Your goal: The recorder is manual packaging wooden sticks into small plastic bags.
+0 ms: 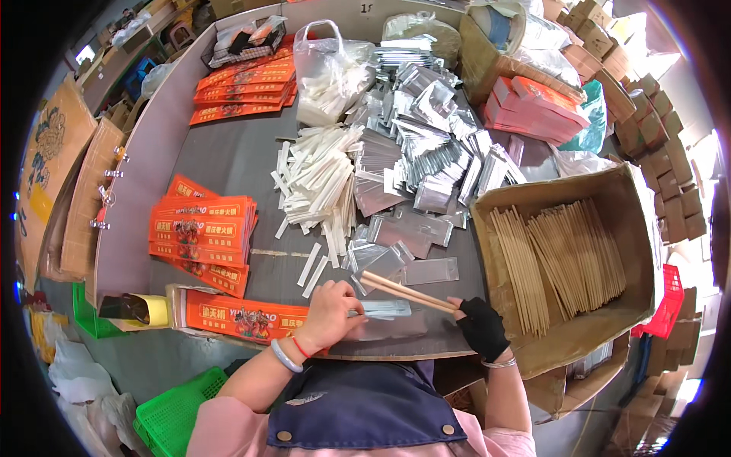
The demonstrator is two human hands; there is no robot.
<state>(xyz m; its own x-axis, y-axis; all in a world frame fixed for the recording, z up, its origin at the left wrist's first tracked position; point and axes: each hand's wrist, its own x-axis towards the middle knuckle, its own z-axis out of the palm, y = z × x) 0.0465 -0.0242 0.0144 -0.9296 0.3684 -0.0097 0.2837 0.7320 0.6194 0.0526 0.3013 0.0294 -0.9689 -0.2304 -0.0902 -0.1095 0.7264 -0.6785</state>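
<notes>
My right hand (483, 327), in a black fingerless glove, grips a pair of wooden chopsticks (411, 293) by one end. They slant up to the left above the table's near edge. My bare left hand (327, 312) has its fingers bent at the left end of a clear plastic packet (387, 308) and seems to pinch it; the fingertips are partly hidden. Just beyond lie loose clear plastic packets (381, 257). A red printed paper sleeve (244, 316) rests in a holder left of my left hand, its right end behind my wrist.
A cardboard box (563, 343) of chopsticks (579, 255) stands right. White paper strips (316, 171) and silvery packets (430, 129) are heaped mid-table. Red sleeves (202, 225) are stacked left, more (247, 84) behind. A plastic bag (327, 76) and pink-red stacks (533, 110) stand farther back.
</notes>
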